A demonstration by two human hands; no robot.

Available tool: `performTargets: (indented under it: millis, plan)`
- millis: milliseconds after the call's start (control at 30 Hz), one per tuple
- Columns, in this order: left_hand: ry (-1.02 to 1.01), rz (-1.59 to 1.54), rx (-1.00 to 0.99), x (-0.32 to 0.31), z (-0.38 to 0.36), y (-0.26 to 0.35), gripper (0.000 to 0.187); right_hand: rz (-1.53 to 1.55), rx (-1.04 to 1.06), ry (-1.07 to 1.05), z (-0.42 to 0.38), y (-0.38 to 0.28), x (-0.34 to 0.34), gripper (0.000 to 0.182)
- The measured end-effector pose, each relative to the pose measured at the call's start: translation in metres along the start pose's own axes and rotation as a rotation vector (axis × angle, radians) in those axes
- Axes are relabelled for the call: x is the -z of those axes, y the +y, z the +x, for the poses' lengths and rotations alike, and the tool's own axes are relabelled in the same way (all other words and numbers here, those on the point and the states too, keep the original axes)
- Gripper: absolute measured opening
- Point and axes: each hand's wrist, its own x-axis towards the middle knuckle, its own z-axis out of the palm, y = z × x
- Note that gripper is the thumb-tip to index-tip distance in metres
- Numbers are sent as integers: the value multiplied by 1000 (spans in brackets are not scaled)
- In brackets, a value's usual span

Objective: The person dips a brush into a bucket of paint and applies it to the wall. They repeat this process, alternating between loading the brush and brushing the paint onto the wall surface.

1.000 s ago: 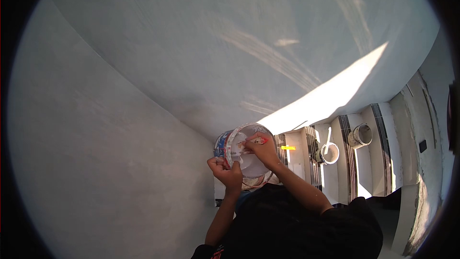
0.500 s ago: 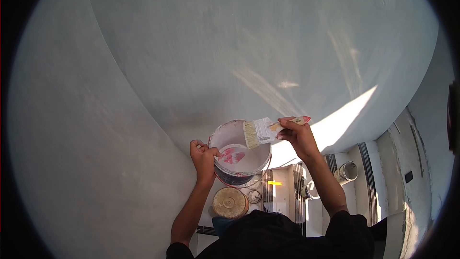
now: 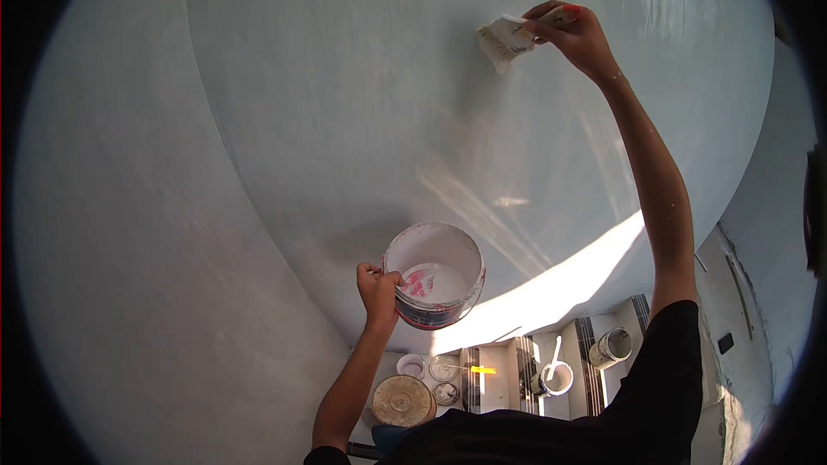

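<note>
My left hand (image 3: 377, 293) grips the rim of a paint bucket (image 3: 439, 250), whose inside is whitish with a pink-red patch at the bottom. Raised high at the upper right, my right hand (image 3: 573, 34) is closed round the handle of a wide paintbrush (image 3: 506, 41). The brush has pale bristles and points left, in front of the grey-white wall (image 3: 345, 77). Whether the bristles touch the wall, I cannot tell.
Below are steps with dark striped edges (image 3: 525, 370). On them stand a round lidded tub (image 3: 403, 400), small containers, an open can (image 3: 553, 377) with a white stick and another can (image 3: 612, 347). An orange-handled tool (image 3: 483, 370) lies nearby.
My right hand has lifted the brush from over the bucket to high up before the wall. The bucket, still in my left hand, appears slightly lower and more upright in view.
</note>
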Motion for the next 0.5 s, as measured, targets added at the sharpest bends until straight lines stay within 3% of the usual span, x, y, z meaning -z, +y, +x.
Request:
performTargets:
  millis: [33,133,233,333,433,500]
  plan:
    - [30,-14,-22,8,-8,-13,46,-62,55,-43,12,-9,8,20]
    - [109,149,-110,52,-12,-64,45,-219,238,91,32,-29,23,16]
    - [251,425,-136,101,-30,-93,44,-19,213,85,22,-34,25,16]
    - [407,658,-112,162,-42,-127,46,68,-64,-246,-7,-26,5,15]
    - [486,739,-110,224,-54,-151,48,-223,3,-389,-23,-10,-21,10]
    - [568,950,-33,268,-63,-165,51,-210,30,-360,-8,-14,-19,11]
